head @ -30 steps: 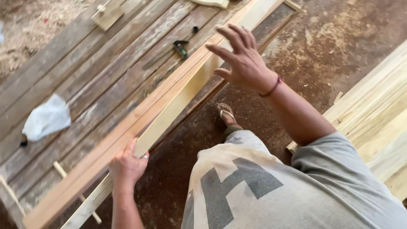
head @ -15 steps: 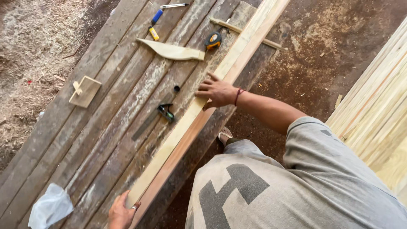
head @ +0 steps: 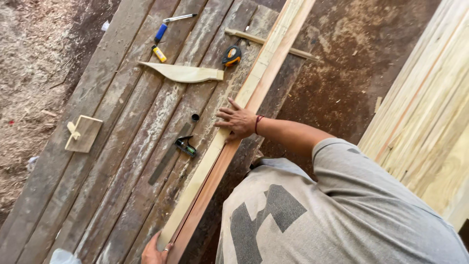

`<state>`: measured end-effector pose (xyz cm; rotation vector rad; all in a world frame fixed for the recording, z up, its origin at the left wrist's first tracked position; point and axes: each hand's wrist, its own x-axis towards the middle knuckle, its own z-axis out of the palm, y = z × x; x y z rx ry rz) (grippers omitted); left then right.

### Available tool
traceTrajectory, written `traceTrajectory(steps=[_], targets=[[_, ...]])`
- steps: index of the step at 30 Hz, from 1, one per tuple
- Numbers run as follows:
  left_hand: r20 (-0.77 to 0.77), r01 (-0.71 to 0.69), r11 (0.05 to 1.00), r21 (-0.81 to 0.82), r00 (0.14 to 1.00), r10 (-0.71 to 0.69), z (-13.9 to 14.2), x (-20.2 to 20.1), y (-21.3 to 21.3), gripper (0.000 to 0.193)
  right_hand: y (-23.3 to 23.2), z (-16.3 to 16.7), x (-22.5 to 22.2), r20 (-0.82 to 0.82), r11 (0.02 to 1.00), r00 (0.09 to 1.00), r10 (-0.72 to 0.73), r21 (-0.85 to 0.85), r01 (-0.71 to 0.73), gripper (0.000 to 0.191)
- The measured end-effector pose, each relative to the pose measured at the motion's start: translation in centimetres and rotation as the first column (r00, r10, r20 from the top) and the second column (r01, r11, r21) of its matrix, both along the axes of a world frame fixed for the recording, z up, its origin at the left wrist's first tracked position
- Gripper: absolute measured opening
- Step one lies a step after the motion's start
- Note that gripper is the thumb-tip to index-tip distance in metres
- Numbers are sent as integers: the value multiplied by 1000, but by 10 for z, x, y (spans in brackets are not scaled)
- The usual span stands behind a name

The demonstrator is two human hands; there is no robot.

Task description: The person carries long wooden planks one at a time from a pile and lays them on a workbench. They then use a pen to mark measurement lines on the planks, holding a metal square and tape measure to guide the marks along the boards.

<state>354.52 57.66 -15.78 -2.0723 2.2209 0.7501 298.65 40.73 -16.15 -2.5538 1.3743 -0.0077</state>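
Observation:
A long pale wooden plank [head: 254,88] lies diagonally along the right edge of a weathered plank workbench [head: 132,127]. My right hand [head: 237,121] rests flat on the plank near its middle, fingers spread, a red band at the wrist. At the bottom edge of the view my left hand [head: 155,252] grips the plank's near end; only part of that hand shows. A combination square [head: 172,151] lies on the bench just left of my right hand.
On the bench lie a tape measure [head: 231,55], a curved wood offcut [head: 183,73], a blue-handled tool [head: 168,25], a yellow lighter [head: 159,53] and a small wood block [head: 84,133]. Stacked pale boards [head: 425,107] stand at the right. Sawdust covers the ground at the left.
My right hand came down from the air onto the plank and now lies flat on it. The view has shifted farther up the bench. My left hand stays at the near end.

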Motion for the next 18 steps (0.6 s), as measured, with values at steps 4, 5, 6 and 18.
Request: traceTrajectory(steps=[4,5,6,18], targets=[[-71,5,999,-41,997,-7,-17,1,-4,84,2,6,-3,49,999,998,-35,-5,35,84],[-74,1,1000,-7,997,-1,-17,-2,-6,84,2,9,-6,87,998,994,-63,2,63,83],[-61,-13,1000,24,998,15,-16,-8,-12,84,1,13,-11,128,996,987,-94,11,93,81],[117,11,999,46,993,-17,-15,-213,-104,83,-100,55,-348,224,595,579,-784,4,804,62]])
